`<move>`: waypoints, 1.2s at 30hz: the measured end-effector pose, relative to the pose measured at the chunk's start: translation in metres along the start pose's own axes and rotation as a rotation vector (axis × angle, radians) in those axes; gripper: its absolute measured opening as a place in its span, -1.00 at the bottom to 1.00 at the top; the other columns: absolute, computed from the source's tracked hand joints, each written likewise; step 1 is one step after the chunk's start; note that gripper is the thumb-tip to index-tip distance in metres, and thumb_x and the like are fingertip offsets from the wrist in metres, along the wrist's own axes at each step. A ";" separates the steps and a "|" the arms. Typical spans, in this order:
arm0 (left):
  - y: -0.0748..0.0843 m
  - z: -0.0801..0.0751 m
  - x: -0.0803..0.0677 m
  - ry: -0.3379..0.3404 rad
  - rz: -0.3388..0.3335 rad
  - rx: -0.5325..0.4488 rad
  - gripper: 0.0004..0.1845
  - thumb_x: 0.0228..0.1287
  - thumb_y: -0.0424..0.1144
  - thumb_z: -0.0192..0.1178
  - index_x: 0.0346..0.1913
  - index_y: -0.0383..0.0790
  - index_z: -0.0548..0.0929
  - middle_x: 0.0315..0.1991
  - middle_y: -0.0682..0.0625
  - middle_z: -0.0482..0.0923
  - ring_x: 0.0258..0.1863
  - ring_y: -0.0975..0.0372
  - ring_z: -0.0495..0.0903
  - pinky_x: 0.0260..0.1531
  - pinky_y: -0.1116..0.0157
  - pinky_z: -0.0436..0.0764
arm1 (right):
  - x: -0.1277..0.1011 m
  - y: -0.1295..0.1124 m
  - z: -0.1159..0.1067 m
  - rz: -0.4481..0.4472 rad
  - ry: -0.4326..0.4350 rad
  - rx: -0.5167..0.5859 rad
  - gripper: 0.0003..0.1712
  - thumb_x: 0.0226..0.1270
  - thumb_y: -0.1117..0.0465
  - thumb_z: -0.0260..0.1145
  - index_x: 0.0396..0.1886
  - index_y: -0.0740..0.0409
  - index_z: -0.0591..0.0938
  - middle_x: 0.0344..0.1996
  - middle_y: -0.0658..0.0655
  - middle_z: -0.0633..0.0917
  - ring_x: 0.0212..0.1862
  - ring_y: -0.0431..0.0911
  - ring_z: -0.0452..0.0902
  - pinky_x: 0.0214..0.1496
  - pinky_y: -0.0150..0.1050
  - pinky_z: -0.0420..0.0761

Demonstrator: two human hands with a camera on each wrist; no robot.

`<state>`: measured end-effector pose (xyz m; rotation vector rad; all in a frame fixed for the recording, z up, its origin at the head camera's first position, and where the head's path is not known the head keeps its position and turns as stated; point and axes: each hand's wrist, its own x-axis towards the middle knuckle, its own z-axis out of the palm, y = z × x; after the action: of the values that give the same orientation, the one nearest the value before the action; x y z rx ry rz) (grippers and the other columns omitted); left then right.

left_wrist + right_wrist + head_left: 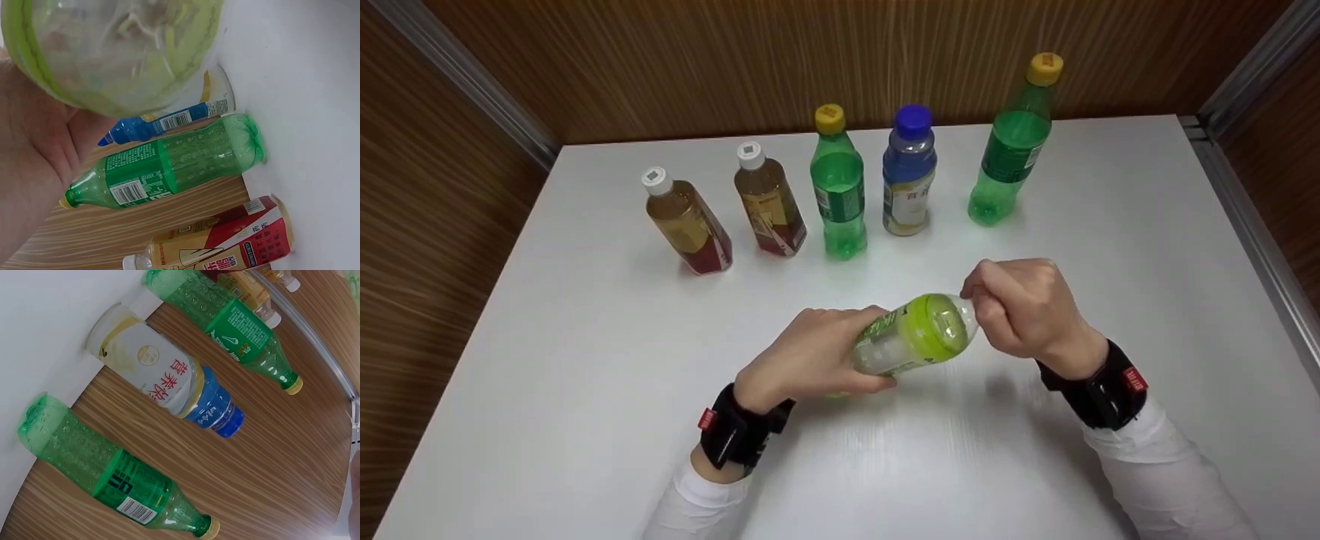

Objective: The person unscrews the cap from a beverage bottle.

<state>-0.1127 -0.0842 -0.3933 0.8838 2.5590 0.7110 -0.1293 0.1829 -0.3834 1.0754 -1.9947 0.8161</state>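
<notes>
Lime bottle [915, 334] held on its side just above the white bench [585, 390], in the middle of the near half, bottom toward the camera and neck pointing away to the right. Left hand [810, 352] wrapped around the bottle's body, fingers curled over the label, thumb beneath. Right hand [1020, 307] clenched around the neck end, fingers closed over the cap, which stays hidden under them. From the left wrist, only the bottle's clear ribbed base [118, 50] against the palm.

Behind, along the far part of the bench, five bottles upright in a loose row, none touching: two tea bottles [688, 223] [769, 201] with white caps at the left, a green bottle [838, 184] with a yellow cap, a blue-capped bottle [910, 172] just beside it, and a second green bottle [1011, 142] well apart at the right. Wood-grain walls [697, 67] around the bench. Black straps on both wrists, white sleeves below.
</notes>
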 end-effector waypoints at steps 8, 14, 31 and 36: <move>0.005 0.010 0.003 0.313 -0.011 0.270 -0.31 0.19 0.18 0.48 0.28 -0.09 0.55 -0.04 -0.03 0.79 -0.18 0.14 0.76 -0.30 0.11 0.73 | 0.000 0.002 -0.010 0.369 -0.119 0.003 -0.56 0.55 0.15 -0.11 -0.36 0.23 0.63 -0.78 0.04 0.42 -0.65 -0.26 0.21 -0.57 -0.36 0.24; 0.007 0.018 0.005 0.473 0.004 0.527 -0.25 0.11 0.17 0.55 0.25 -0.16 0.54 -0.07 -0.07 0.80 -0.26 0.12 0.77 -0.40 0.22 0.75 | 0.003 -0.002 -0.008 0.575 -0.178 0.026 -0.56 0.58 0.23 -0.10 -0.36 0.25 0.67 -0.74 0.08 0.47 -0.60 -0.25 0.27 -0.51 -0.36 0.30; 0.005 0.011 0.003 0.318 0.034 0.328 -0.28 0.19 0.16 0.50 0.31 -0.10 0.53 0.04 -0.06 0.79 -0.11 0.10 0.79 -0.26 0.10 0.78 | -0.002 -0.008 0.002 0.364 -0.052 -0.115 -0.69 0.25 0.43 -0.05 -0.39 0.22 0.65 -0.84 0.02 0.39 -0.73 -0.31 0.09 -0.64 -0.43 0.08; 0.003 0.009 0.002 0.255 0.042 0.212 -0.30 0.19 0.15 0.49 0.32 -0.06 0.57 0.06 -0.01 0.80 -0.09 0.14 0.79 -0.21 0.10 0.75 | -0.002 -0.008 0.003 0.283 -0.028 -0.088 -0.70 0.21 0.44 -0.06 -0.40 0.23 0.63 -0.86 0.03 0.37 -0.75 -0.27 0.12 -0.66 -0.40 0.11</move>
<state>-0.1087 -0.0775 -0.3995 0.9694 2.8928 0.6057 -0.1224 0.1775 -0.3848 0.7681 -2.2166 0.8526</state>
